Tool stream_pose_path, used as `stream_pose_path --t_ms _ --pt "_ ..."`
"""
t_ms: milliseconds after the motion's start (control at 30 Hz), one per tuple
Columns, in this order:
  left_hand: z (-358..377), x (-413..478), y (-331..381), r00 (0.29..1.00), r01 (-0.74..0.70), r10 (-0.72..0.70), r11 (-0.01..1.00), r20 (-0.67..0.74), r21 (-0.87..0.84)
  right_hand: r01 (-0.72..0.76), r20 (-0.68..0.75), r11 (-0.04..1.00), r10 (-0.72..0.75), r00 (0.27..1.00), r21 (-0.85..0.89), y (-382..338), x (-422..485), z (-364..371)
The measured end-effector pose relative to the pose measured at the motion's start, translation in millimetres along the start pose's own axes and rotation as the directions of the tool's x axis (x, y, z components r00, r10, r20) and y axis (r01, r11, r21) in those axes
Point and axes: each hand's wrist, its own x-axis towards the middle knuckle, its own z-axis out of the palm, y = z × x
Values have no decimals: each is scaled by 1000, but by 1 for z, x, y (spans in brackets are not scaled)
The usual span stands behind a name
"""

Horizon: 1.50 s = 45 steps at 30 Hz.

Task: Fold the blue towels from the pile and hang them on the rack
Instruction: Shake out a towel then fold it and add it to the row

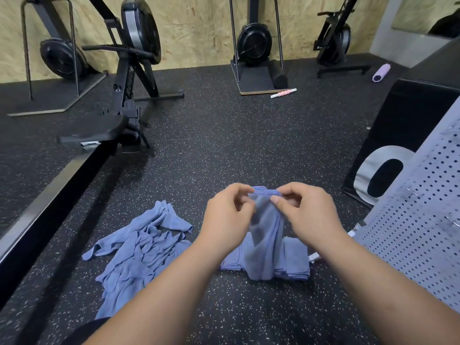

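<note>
A blue towel (266, 235) hangs bunched in front of me, lifted off the floor. My left hand (227, 217) and my right hand (306, 212) both pinch its top edge, close together. Under it on the speckled black floor lies a flat stack of folded blue towels (296, 260). A loose pile of unfolded blue towels (139, 250) is spread out to the left. A grey perforated panel (423, 220) stands at the right; I cannot tell if it is the rack.
A rowing machine (124, 103) and its long rail (49, 195) run along the left. A black padded box (398, 135) stands at the right. More machines stand against the far wall, with a pink roller (283, 92) and a lilac roller (380, 72) on the floor.
</note>
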Motion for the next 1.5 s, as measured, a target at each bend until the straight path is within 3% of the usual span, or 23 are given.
stream_pose_path --t_ms 100,200,333,467,633,733,833,933,1033,1133,1233,1333,1400,1500 --pt "-11 7 -13 999 2 -19 948 49 317 43 -14 999 -43 999 16 0 7 -12" --pt "-15 7 -23 996 -27 -23 854 88 520 58 -29 998 -57 998 29 0 12 -26" --pt "-18 8 -18 991 -96 126 878 -32 469 71 -19 995 -70 997 68 6 16 -40" --pt "-15 11 -17 979 -203 175 897 105 392 109 37 986 -114 993 127 7 14 -45" --pt "-9 11 -28 980 -181 103 812 170 555 164 35 973 -172 984 160 4 11 -48" --pt "-15 15 -27 983 -180 165 758 83 627 144 -53 989 -146 988 -27 15 15 -50" --pt "-24 19 -14 925 -272 378 703 -21 657 58 -25 945 -70 997 -321 30 17 -51" --pt "-28 18 -5 900 -362 436 738 8 569 0 20 920 8 1000 -392 37 17 -45" --pt "-34 18 -3 959 -265 281 854 33 448 -26 0 931 28 1000 -364 42 20 -44" --pt "-40 19 -3 980 -166 198 873 -23 458 -14 2 954 15 1000 -301 38 21 -47" --pt "-41 19 -1 977 -77 178 815 -121 575 23 37 968 -14 999 -249 28 18 -45" --pt "-39 16 1 958 -25 233 653 -169 757 76 64 984 -66 996 -162 18 13 -41" --pt "-37 14 1 935 -97 316 662 -160 743 119 82 990 -112 990 -76 12 9 -37" --pt "-30 9 5 892 -433 435 741 123 513 184 169 983 -183 968 10 1 1 -27"
